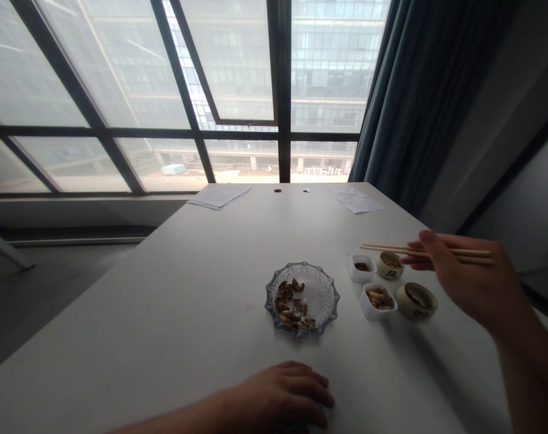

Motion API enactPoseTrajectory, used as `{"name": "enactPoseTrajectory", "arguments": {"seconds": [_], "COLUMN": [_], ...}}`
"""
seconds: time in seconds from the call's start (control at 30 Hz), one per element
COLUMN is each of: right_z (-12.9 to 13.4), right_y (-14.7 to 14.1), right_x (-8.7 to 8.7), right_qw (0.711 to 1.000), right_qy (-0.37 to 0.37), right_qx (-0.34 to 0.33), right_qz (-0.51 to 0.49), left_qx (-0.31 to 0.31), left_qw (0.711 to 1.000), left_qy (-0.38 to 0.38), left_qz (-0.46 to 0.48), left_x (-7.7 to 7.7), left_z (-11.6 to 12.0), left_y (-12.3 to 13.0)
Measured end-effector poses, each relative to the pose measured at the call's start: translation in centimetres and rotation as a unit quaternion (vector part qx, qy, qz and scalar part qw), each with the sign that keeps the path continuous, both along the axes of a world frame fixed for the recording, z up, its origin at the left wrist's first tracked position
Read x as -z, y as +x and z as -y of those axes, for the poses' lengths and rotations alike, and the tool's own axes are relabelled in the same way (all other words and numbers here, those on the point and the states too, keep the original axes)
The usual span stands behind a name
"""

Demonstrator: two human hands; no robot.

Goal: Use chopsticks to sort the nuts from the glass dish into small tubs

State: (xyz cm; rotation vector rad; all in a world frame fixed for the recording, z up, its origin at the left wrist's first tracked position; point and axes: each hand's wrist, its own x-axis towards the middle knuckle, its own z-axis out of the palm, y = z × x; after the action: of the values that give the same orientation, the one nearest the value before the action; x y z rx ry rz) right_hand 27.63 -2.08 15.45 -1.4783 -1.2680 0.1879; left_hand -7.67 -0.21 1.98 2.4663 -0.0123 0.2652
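My right hand [459, 271] is closed around a pair of wooden chopsticks [386, 248], whose tips point left above the small containers. Below them are a white cup [362, 276] with small dark pieces, a white cup [378, 310] with light brown pieces, a beige bowl [390, 272] with some pieces, and a darker-looking round bowl [416, 308] whose contents are unclear. Left of these, a scalloped glass dish [325, 301] holds brown pieces, mostly in its left half. My left hand [292, 392] rests on the table in front of the dish, holding nothing, fingers slightly apart.
The white table [187, 301] reaches toward large windows. Papers lie at its far left [222, 196] and more paper at its far right [357, 200]. A small round dark hole [278, 190] is near the far edge. A dark curtain [404, 108] hangs on the right.
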Motion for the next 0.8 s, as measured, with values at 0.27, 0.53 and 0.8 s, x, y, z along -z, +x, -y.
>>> {"name": "enactPoseTrajectory", "arguments": {"seconds": [0.27,0.53,0.8], "right_z": [0.7,-1.3,-2.6], "right_y": [-4.4,-8.1,-9.3], "right_x": [-1.0,3.4,6.9], "right_qw": [0.997,0.960,0.958], "right_qy": [-0.051,-0.158,-0.172], "right_qx": [-0.045,-0.225,-0.196], "right_qz": [-0.045,-0.055,-0.123], "left_qx": [-0.003,0.004,0.006], "left_qw": [1.000,1.000,1.000], "left_qy": [-0.010,-0.001,-0.010], "left_qz": [-0.005,0.006,0.003], "left_x": [0.0,0.3,0.5], "left_z": [0.0,-0.1,-0.1], "left_y": [-0.1,-0.1,-0.2]}}
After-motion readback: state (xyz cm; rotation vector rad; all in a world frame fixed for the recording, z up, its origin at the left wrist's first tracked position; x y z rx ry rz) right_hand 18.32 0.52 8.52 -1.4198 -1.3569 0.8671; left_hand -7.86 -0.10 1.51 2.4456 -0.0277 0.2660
